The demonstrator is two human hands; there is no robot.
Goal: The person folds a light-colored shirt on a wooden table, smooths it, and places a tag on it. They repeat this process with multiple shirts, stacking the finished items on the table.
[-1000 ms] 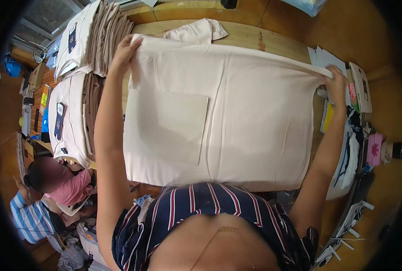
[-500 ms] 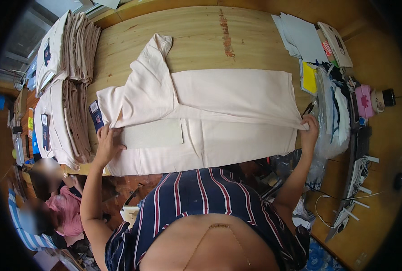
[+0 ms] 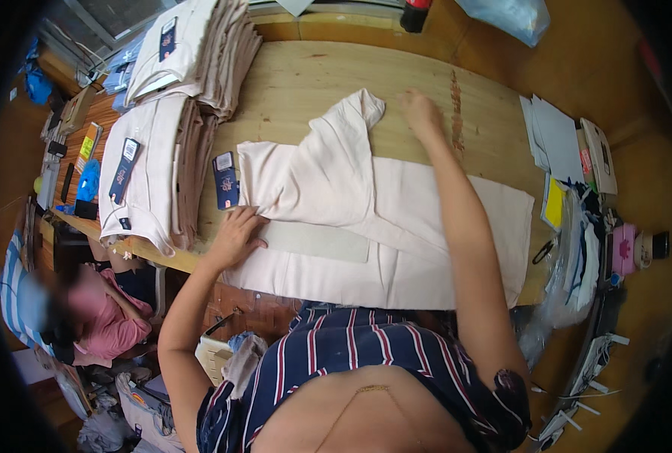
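Note:
A pale cream shirt lies across the table with its long side towards me. Its sleeve points away from me, rumpled near the shoulder. On the shirt's body rests a flat greyish board, its far edge under the folded side of the cloth. My left hand grips the shirt at its left end, thumb by the board's end. Just beyond those fingers is a dark blue hang tag. My right hand is over the table right of the sleeve's end, holding nothing, fingers loosely apart and slightly blurred.
Two stacks of folded cream shirts, a far one and a near one, stand on the left. White sheets, a yellow packet and plastic-bagged items line the right edge. A person in pink sits at lower left.
My right hand has let go of the shirt's right end and moved far and left, near the sleeve. My left hand stays on the cloth. The whole view has shifted and tilted.

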